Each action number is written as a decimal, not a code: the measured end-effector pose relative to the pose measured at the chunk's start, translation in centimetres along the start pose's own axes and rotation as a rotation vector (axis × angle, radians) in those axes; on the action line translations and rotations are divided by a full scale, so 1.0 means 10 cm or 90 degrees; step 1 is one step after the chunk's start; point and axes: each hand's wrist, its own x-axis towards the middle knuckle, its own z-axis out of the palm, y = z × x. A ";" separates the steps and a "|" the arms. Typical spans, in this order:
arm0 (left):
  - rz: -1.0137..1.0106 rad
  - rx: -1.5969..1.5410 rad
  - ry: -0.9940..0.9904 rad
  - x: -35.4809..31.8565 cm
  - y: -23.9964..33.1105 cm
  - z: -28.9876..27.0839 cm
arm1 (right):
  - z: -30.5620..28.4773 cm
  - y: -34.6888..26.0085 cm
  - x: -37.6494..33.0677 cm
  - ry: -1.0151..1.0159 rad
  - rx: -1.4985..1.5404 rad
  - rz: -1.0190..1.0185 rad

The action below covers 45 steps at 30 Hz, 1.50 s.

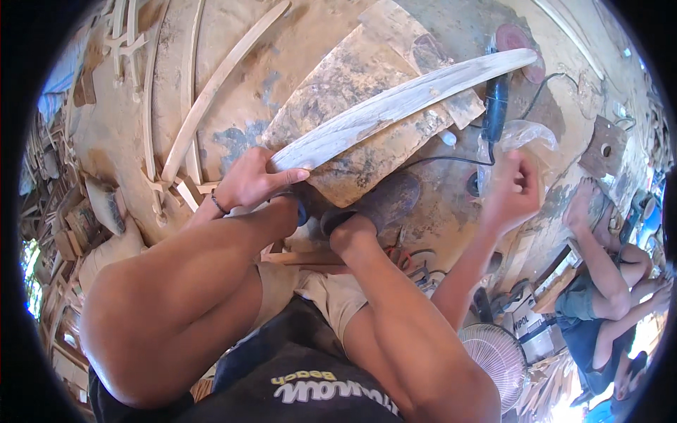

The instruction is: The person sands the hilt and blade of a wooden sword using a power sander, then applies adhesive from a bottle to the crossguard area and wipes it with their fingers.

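The long curved wooden piece (395, 106) is lying across a stained board (360, 148) on the dusty floor. The left hand (250, 180) is gripping its near end, thumb on top. The right hand (511, 194) is closing around a clear plastic bag (525, 134), which is partly hiding a black power tool (496, 106).

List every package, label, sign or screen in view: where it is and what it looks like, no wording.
Clear plastic bag: crumpled, see-through, by the right hand, beside the black power tool.
White container: lower right beside the fan, pale, with a dark printed label; shape partly hidden.
Shirt print: bottom centre, white and yellow lettering on black cloth.
No screens or signs show.
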 end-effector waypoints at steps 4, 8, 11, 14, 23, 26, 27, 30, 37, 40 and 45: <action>-0.019 0.008 -0.021 0.00 -0.01 0.00 | 0.28 -0.88 -0.46 -0.127 0.076 -0.393; 0.002 -0.009 -0.004 0.01 -0.02 0.01 | 0.53 -1.07 -0.73 -0.189 -0.061 -0.509; 0.004 -0.007 -0.004 0.01 -0.03 0.01 | 0.35 -0.87 -0.63 -0.172 -0.125 -0.443; 0.007 -0.014 -0.013 0.01 -0.04 0.00 | 0.07 -0.27 -0.05 0.047 -0.070 -0.239; 0.016 0.014 0.008 0.00 -0.01 -0.01 | 0.20 2.22 1.13 -0.168 -0.495 -0.073; 0.019 0.013 0.013 -0.01 -0.01 -0.01 | 0.24 2.27 1.10 -0.176 -0.494 -0.097; 0.021 0.025 0.015 -0.01 -0.02 -0.02 | 0.23 2.22 1.09 -0.167 -0.520 -0.109; 0.013 0.006 0.048 -0.06 -0.05 -0.03 | 0.17 2.09 1.05 -0.182 -0.551 -0.051; 0.032 -0.124 0.021 0.03 -0.12 0.07 | -0.14 1.91 0.95 0.099 -0.570 -0.116; -0.019 -0.102 -0.043 0.11 -0.16 0.09 | -0.23 1.70 0.85 0.198 -0.511 -0.208; 0.011 -0.127 0.005 0.07 -0.24 0.07 | -0.02 1.65 0.83 -0.254 -0.413 -0.123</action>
